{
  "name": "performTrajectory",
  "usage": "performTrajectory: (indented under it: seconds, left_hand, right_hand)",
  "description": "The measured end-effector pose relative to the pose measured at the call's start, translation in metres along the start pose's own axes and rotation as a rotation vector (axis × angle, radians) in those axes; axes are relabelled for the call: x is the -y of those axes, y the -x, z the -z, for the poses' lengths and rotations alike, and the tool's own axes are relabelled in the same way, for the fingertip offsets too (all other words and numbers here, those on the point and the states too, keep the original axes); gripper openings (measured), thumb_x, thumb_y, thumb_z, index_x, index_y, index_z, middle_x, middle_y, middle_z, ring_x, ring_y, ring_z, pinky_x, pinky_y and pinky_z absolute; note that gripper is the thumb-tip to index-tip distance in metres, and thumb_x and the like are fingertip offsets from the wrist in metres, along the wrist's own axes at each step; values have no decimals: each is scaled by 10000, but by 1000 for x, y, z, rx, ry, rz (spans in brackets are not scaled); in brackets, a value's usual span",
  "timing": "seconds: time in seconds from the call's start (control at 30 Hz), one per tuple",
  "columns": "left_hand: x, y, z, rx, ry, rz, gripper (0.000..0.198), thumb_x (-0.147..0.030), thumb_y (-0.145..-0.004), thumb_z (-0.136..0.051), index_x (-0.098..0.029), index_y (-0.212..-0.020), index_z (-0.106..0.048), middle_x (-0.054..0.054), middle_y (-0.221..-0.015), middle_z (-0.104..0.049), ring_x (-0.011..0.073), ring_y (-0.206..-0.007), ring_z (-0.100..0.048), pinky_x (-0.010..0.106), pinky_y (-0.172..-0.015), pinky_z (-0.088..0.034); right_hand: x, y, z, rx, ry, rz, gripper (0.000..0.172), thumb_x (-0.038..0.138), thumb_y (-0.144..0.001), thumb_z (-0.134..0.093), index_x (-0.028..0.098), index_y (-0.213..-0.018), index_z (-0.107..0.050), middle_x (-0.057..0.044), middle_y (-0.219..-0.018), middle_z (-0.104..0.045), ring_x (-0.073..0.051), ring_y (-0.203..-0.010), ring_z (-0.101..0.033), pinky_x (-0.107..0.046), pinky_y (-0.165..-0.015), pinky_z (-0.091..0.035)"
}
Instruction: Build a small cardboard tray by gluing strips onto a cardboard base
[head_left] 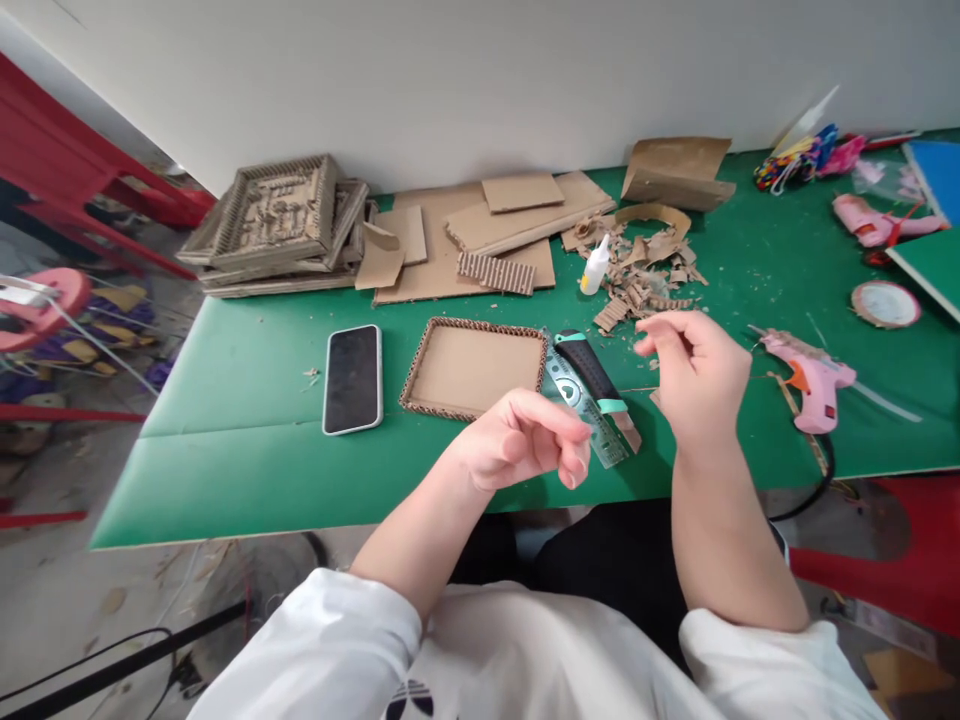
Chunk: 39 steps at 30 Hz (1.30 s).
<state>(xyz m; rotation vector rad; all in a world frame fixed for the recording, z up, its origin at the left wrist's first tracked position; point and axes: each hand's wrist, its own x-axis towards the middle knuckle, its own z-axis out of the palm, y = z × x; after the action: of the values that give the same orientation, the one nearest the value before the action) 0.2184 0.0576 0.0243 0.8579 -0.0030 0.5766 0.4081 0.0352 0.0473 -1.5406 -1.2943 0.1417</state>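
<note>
My left hand (529,440) is raised over the front edge of the table, palm partly turned up. Its fingers are loosely bent and apart from the thumb, with nothing seen between them. My right hand (697,370) is held up further right, fingers curled in against the thumb; no object shows in it. Behind my left hand lies a shallow cardboard tray (480,365) with a corrugated rim. Between the hands, a black and teal utility knife (589,370) rests on a clear patterned ruler (574,385). A small cardboard scrap (627,432) sits by the knife's end.
A phone (352,380) lies left of the tray. Behind are stacked cardboard frames (277,215), cardboard sheets (431,275), a white glue bottle (596,265) and scraps (652,260). At right lie a pink glue gun (814,380) and a tape roll (885,303).
</note>
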Motion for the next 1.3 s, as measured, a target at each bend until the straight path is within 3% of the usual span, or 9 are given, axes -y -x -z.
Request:
performTrajectory:
  seconds: [0.17, 0.23, 0.4, 0.6, 0.77, 0.9, 1.0, 1.13, 1.3]
  left_hand:
    - [9, 4, 8, -21, -114, 60, 575, -760, -423, -740, -315, -787, -725, 32, -597, -623, 162, -520, -573, 304, -426, -444]
    - [12, 6, 11, -61, -186, 125, 702, -836, -318, -693, -298, -767, -723, 40, -591, -621, 167, -514, -568, 313, -422, -438]
    - [15, 7, 12, -103, -272, 171, 742, -869, -332, -653, -293, -792, -734, 43, -567, -611, 163, -495, -566, 321, -426, -444]
    - [-2, 5, 0, -102, -296, -1, 405, -629, -682, -681, -285, -895, -700, 7, -567, -599, 118, -431, -525, 291, -438, -446]
    - [-42, 21, 16, -431, -651, -175, 304, -455, -739, -717, -246, -951, -658, -16, -645, -622, 105, -520, -572, 256, -509, -488]
    - [-85, 32, 55, -780, -1377, -155, 325, -351, -830, -611, -229, -1131, -625, 32, -907, -687, 152, -833, -637, 329, -803, -521]
    - [-101, 28, 86, -637, -1852, 116, 401, -321, -877, -511, -219, -1263, -552, 87, -1212, -616, 231, -1150, -542, 429, -993, -427]
    - [-95, 17, 110, -380, -2077, 352, 397, -311, -866, -538, -183, -1241, -568, 112, -1271, -579, 274, -1230, -482, 440, -1056, -350]
    - [-88, 16, 111, -389, -2210, 440, 406, -302, -897, -489, -177, -1279, -545, 122, -1082, -638, 271, -1045, -582, 406, -943, -415]
  right_hand:
    - [-23, -12, 0, 70, 168, 140, 394, 136, -876, -454, 221, -1232, -600, -77, -1341, -570, -229, -1230, -540, -410, -1000, -473]
    - [-23, -13, 1, 44, 241, 177, 385, 164, -863, -516, 215, -1235, -603, -94, -1323, -583, -248, -1240, -528, -438, -1024, -448]
    - [-12, -9, 0, -65, 252, 154, 219, 280, -908, -508, 232, -985, -707, -26, -755, -727, -202, -851, -677, -402, -873, -526]
    - [-15, -8, -2, -57, 159, 254, 363, 138, -906, -378, 226, -1112, -664, -72, -1072, -674, -188, -949, -654, -378, -894, -515]
    - [-16, -5, -2, 7, 126, 168, 320, 207, -917, -397, 237, -1090, -665, -54, -947, -644, -142, -701, -624, -328, -713, -535]
    - [-6, 0, -6, 206, 176, 122, 332, 216, -923, -381, 223, -1132, -639, -44, -848, -682, -158, -704, -635, -307, -698, -503]
    - [8, 5, -15, 471, 243, 63, 313, 249, -919, -427, 222, -1164, -621, -26, -783, -705, -158, -641, -635, -273, -591, -457]
    - [23, 17, -28, 842, 339, 57, 259, 299, -906, -487, 236, -1088, -661, -19, -792, -722, -174, -660, -646, -274, -564, -443]
    - [19, 25, -36, 894, 308, 46, 364, 311, -904, -496, 212, -1245, -574, -78, -1066, -692, -192, -815, -667, -310, -672, -508]
